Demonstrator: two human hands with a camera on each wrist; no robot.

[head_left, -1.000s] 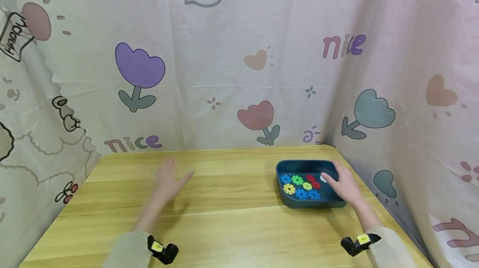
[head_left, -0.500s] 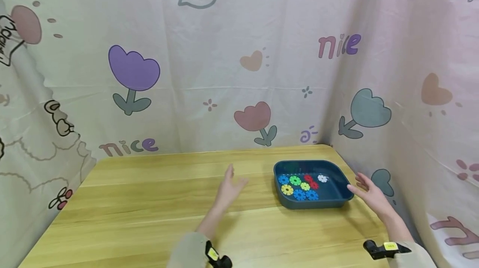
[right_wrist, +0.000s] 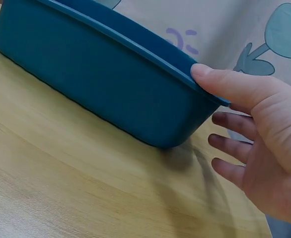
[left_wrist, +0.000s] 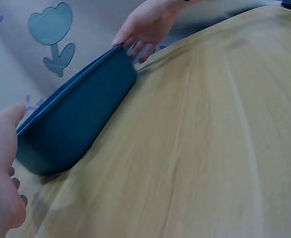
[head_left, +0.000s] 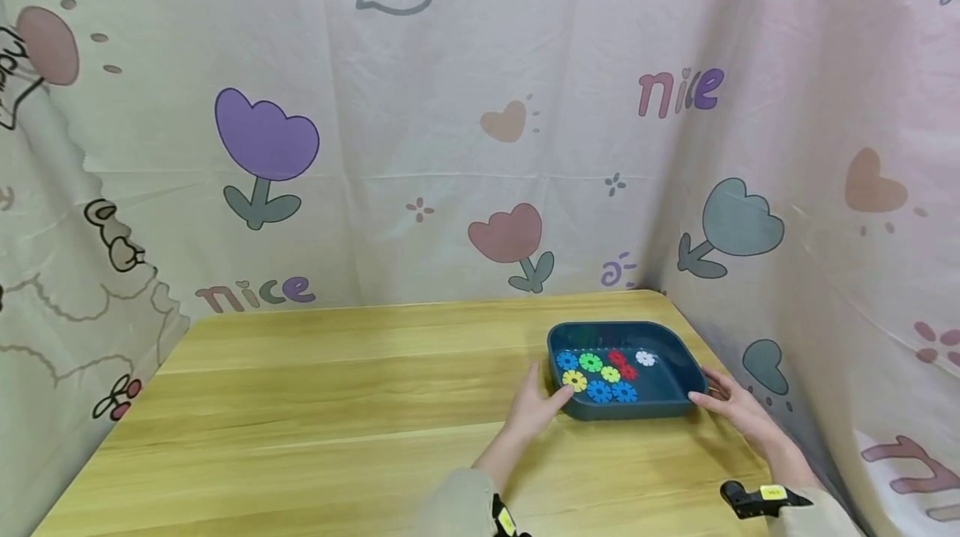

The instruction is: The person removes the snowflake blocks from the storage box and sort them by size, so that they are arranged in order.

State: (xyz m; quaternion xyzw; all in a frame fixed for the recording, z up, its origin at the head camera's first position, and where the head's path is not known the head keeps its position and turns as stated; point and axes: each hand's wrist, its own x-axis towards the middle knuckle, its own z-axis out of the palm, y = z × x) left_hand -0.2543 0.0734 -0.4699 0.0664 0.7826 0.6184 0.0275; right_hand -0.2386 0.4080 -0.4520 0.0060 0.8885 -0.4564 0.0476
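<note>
A dark teal plastic box point(head_left: 630, 410) with a raised rim stands on the wooden table at the right. Inside lie several flower-shaped plastic pieces point(head_left: 600, 391) in blue, green, yellow, red and white. My left hand point(head_left: 531, 410) is at the box's left end, its thumb over the front-left corner and its fingers along the outside. In the left wrist view that thumb appears just above the rim. My right hand point(right_wrist: 269, 129) has its thumb on the rim at the right end, the index finger partly hidden behind the corner and the other fingers spread outside the wall.
The yellow wood-grain table point(head_left: 337, 404) stretches to the left of the box. A printed curtain point(head_left: 420, 103) hangs behind the table, and another stretch of it runs close along the right edge, near my right hand.
My left hand has travelled right across the table to the box's left end. My right hand has come out from over the box and round to its right end. The box stays in place.
</note>
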